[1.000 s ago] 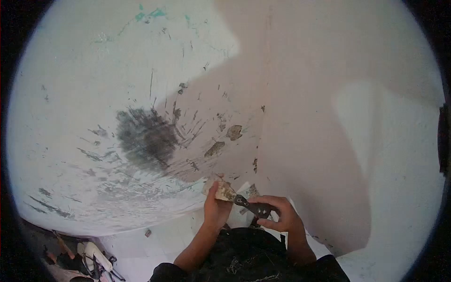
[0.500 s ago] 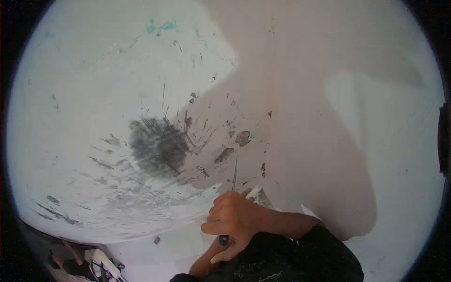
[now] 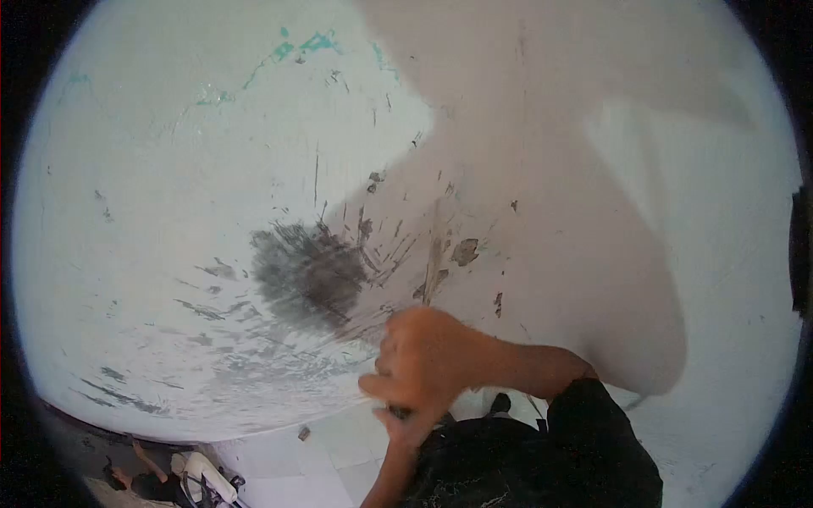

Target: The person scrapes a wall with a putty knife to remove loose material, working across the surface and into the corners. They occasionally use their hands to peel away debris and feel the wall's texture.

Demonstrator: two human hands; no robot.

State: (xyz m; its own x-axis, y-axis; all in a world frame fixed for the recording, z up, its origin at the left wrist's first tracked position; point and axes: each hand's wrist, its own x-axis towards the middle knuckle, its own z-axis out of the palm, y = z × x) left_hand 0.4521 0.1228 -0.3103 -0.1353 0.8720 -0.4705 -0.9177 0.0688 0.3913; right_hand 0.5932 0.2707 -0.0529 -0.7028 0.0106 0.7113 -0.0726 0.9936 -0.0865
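Observation:
My right hand point(image 3: 428, 360) is wrapped round the dark handle of a scraper point(image 3: 434, 254). Its long, thin blade points up against the pale wall point(image 3: 195, 144) and is smeared by motion. Close under it, my left hand point(image 3: 405, 429) is at the butt of the handle, its fingers partly hidden. Just left of the blade, the wall bears a large dark grey patch point(image 3: 309, 275) with many scratch marks round it. A brown chipped spot point(image 3: 465, 251) lies to the blade's right.
My shadow point(image 3: 593, 254) falls across the right half of the wall. Pale floor tiles point(image 3: 288, 474) lie below, with a small chip point(image 3: 304, 433) on them. A dark shoe point(image 3: 501, 404) shows beneath my arm. At lower left are another person point(image 3: 152, 483) and a white object point(image 3: 207, 478).
Both hands and the scraper have moved up along the wall. The view has shifted, so the wall marks appear farther right. The shoe and more of the other person have come into view.

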